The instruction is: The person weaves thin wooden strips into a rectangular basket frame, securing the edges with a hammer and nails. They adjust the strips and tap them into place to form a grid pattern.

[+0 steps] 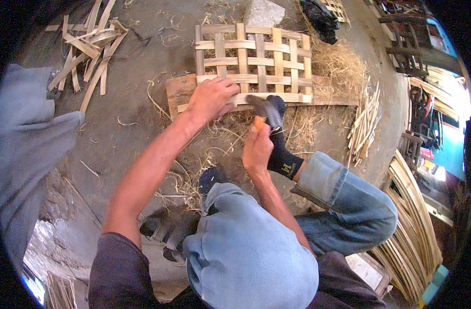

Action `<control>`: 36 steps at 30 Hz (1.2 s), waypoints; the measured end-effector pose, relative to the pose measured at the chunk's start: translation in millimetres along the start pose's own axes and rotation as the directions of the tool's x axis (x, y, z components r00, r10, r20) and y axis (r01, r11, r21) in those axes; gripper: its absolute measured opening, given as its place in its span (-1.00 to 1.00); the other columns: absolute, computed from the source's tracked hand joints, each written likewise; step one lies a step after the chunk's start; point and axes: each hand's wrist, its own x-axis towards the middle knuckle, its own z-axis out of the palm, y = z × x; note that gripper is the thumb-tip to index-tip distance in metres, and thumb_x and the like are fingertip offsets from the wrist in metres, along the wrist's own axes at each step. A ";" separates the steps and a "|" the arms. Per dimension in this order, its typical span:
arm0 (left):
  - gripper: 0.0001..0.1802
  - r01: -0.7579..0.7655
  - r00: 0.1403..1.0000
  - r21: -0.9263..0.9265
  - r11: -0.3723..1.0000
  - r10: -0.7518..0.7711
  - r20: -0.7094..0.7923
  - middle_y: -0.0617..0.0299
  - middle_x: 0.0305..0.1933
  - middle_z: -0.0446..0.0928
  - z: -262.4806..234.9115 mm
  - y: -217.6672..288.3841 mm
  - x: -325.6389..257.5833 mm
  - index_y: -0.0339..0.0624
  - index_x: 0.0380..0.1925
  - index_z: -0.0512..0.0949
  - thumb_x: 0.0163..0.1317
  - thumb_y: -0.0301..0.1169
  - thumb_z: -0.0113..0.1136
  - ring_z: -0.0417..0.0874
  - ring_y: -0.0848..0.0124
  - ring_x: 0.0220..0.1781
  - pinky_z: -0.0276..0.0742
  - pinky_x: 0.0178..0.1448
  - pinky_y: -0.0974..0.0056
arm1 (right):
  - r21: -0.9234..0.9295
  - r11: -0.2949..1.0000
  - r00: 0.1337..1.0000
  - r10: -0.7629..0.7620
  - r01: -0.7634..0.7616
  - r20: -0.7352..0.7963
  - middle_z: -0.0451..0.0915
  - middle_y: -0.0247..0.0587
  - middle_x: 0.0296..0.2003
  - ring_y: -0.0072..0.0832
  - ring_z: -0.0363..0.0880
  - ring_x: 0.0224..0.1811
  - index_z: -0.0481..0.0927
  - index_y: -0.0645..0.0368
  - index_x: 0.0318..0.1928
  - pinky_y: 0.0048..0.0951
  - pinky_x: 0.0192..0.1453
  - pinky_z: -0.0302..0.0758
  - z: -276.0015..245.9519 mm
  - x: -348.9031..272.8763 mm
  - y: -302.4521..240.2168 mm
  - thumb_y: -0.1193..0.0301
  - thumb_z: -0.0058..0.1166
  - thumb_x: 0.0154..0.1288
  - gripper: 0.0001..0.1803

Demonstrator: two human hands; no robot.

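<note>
A lattice panel of flat, pale wooden or bamboo strips lies woven in front of me. My left hand is closed over its near edge at the left, its fingers bent around the nearest strip. My right hand grips an orange-handled tool whose dark head is smeared by motion, so I cannot tell its exact kind. That head is close to the panel's near edge, right of my left hand. My foot in a dark sock presses near the same edge.
Under the panel runs a wooden plank. A pale stone block touches the far side. Loose strips lie far left, shavings and thin sticks right. Bundled long strips stand lower right. Another person's trouser leg is left.
</note>
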 end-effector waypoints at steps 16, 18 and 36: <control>-0.69 0.024 1.000 -0.017 1.000 -0.023 0.018 0.18 -0.19 0.51 -4.1 1.6 0.3 -0.09 -0.24 0.52 0.01 -0.30 0.36 0.59 0.12 -0.08 0.56 -0.04 0.07 | -0.006 0.995 0.993 -0.098 0.098 -0.068 0.48 0.07 -0.58 -0.02 0.52 -0.56 0.31 0.26 -0.21 -0.10 -0.50 0.37 -9.6 14.7 -25.9 0.35 -0.17 0.50 -0.80; -0.69 0.015 1.000 -0.013 1.000 -0.015 0.016 0.18 -0.20 0.51 -4.2 2.2 -0.5 -0.09 -0.25 0.52 0.01 -0.30 0.35 0.59 0.12 -0.09 0.56 -0.05 0.07 | 0.169 0.986 0.977 0.029 0.007 -0.211 0.47 0.29 -0.54 0.26 0.51 -0.46 0.32 0.26 -0.22 0.01 -0.47 0.36 -8.9 10.1 -31.4 0.33 -0.13 0.48 -0.78; -0.68 0.023 1.000 0.017 1.000 -0.023 0.014 0.20 -0.19 0.52 -3.6 4.7 3.3 -0.07 -0.23 0.53 0.00 -0.30 0.35 0.60 0.13 -0.11 0.59 -0.07 0.08 | -0.223 0.975 0.963 0.059 0.002 0.264 0.55 0.28 -0.47 0.24 0.56 -0.39 0.36 0.24 -0.09 0.11 -0.37 0.42 -23.9 32.2 -28.8 0.36 -0.12 0.48 -0.81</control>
